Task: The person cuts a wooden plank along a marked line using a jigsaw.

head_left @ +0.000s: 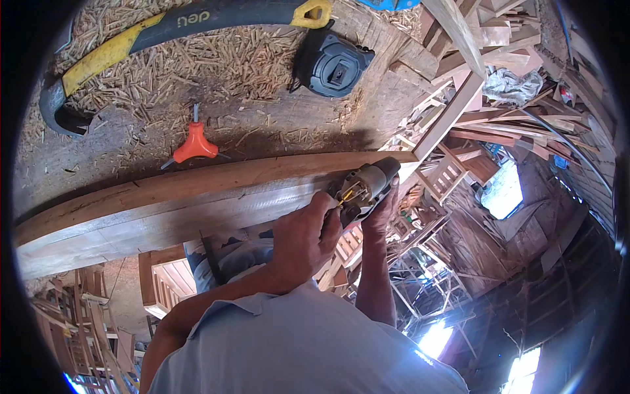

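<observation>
A power tool (pixel 364 187) with a dark cylindrical end and metal body is held over a long wooden board (pixel 164 187) that crosses the middle of the view. My left hand (pixel 305 233) is closed at the tool's near-left part, beside a small yellow piece; what exactly its fingers grip is hard to make out. My right hand (pixel 378 213) holds the tool from its right side and underneath. Beyond the board lie an orange three-way wrench (pixel 195 141), a black tape measure (pixel 335 65) and a yellow and black saw handle (pixel 157 33) on a shaving-strewn wooden surface (pixel 111 157).
At the right, offcuts and planks (pixel 505 121) are piled up, with a crumpled plastic bag (pixel 515 85) on them. Slatted wooden furniture pieces (pixel 443 177) stand below the board's right end, others (pixel 170 282) at lower left. Bright openings show at lower right.
</observation>
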`<state>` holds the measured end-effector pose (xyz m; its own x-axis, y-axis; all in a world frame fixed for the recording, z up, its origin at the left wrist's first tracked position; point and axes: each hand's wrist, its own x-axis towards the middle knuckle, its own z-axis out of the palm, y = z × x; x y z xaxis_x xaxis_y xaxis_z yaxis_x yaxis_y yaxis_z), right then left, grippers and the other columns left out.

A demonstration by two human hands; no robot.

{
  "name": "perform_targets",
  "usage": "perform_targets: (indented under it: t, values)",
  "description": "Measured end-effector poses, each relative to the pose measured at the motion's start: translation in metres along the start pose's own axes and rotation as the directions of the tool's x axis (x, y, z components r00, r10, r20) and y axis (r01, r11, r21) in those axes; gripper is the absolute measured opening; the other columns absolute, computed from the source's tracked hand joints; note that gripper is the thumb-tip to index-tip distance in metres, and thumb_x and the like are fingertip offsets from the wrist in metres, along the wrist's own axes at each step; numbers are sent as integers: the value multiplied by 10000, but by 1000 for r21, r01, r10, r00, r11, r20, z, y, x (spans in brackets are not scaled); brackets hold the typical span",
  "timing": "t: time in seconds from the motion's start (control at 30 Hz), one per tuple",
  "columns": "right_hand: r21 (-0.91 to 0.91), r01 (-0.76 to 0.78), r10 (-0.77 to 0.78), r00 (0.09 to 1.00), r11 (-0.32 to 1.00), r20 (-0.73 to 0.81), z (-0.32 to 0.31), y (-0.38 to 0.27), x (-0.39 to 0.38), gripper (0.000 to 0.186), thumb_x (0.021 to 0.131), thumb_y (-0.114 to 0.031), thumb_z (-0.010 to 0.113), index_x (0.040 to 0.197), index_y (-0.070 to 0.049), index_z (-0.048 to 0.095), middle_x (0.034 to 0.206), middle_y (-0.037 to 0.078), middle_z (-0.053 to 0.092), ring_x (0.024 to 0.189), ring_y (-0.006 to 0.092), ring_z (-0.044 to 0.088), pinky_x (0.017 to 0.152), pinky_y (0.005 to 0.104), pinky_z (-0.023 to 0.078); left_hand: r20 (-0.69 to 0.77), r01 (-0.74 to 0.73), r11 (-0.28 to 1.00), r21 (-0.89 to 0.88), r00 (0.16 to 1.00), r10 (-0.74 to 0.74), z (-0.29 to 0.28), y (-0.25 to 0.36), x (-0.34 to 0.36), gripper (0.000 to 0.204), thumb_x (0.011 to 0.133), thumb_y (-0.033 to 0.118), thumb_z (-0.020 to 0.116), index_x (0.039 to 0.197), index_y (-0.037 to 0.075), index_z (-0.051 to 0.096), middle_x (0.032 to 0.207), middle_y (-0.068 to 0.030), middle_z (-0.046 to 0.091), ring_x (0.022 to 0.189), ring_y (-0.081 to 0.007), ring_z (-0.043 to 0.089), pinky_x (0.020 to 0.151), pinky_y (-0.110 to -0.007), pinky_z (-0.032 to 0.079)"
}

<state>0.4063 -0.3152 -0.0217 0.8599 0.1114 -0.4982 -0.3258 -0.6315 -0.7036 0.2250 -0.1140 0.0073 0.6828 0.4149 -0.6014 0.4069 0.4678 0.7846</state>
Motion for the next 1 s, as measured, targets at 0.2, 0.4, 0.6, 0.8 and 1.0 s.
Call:
perform_targets:
  t: [0.2,0.4,0.6,0.8,1.0]
  values:
    - [48,2,-3,999,999,34,5,-4,-2,627,1143,-509,406,1514,-9,478,1337,116,552,1215,217,567,1069,384,458,-13,-47,999,1,999,47,-1,0,-1,111,992,115,668,1073,65,610,689,-148,657,580,-316,677,545,-435,496]
    - [2,28,-28,998,1000,48,1,-1,-1,594,1148,-488,411,1507,-22,485,1342,112,566,1223,209,570,1065,380,467,-33,-128,987,94,991,132,-2,-1,1,109,1010,125,661,1079,62,605,704,-140,651,591,-324,675,552,-448,492]
    - [111,-23,19,999,994,36,6,-3,-1,580,1141,-487,443,1508,-39,480,1339,112,581,1212,206,575,1064,388,466,-85,41,997,-64,995,-46,0,5,-3,117,990,114,665,1050,77,572,724,-159,682,647,-376,700,566,-481,510]
    - [6,21,-21,1000,1000,6,1,2,0,559,1137,-526,411,1468,-81,481,1258,112,651,1120,231,667,979,399,563,35,-70,997,29,997,69,-9,1,2,96,1025,114,644,1067,59,579,733,-137,696,641,-306,727,581,-420,527]
    - [115,-37,33,999,993,39,4,-4,-4,591,1133,-497,466,1501,-36,481,1334,103,563,1228,213,564,1073,392,456,9,-74,997,14,997,73,-9,5,2,73,1021,81,632,1064,61,576,727,-144,687,643,-331,717,588,-439,526]
